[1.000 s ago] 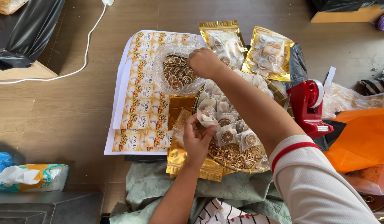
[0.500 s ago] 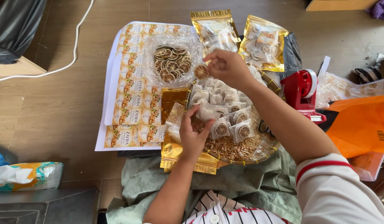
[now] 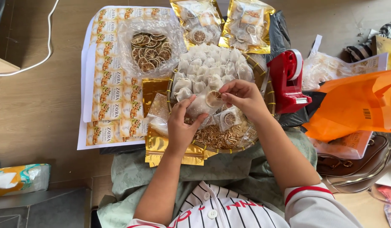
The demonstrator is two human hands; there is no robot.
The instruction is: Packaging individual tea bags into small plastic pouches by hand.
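Holding a dried citrus slice [image 3: 213, 98] between its fingertips, the right hand [image 3: 243, 98] is closed in a pinch just above the mouth of a small clear pouch [image 3: 199, 106]. The pouch is gripped from below by the left hand [image 3: 181, 126], whose fingers are curled around its lower part, so both hands are closed on something. The slice is touching the top edge of the pouch, or is very near to it; whether it is already partly inside cannot be told.

The step in hand is judged to be the filling of one pouch with one slice. For the next move, the mouth of the pouch must probably be kept spread, and the slice must be turned edge-on so that it slides down without catching on the thin film.

Under the hands a round woven tray [image 3: 268, 92] is seen, loaded with many small white sachets [image 3: 208, 69] and with loose dried strips [image 3: 216, 137] at its near side. A filled clear pouch [image 3: 229, 118] with a slice inside lies just beside the hands. Further dried slices are kept in an open plastic bag [image 3: 150, 46] to the left, resting on a printed label sheet [image 3: 109, 90]. Two gold packets [image 3: 223, 23] lie beyond the tray, and a red tape dispenser [image 3: 288, 82] stands to the right of it.
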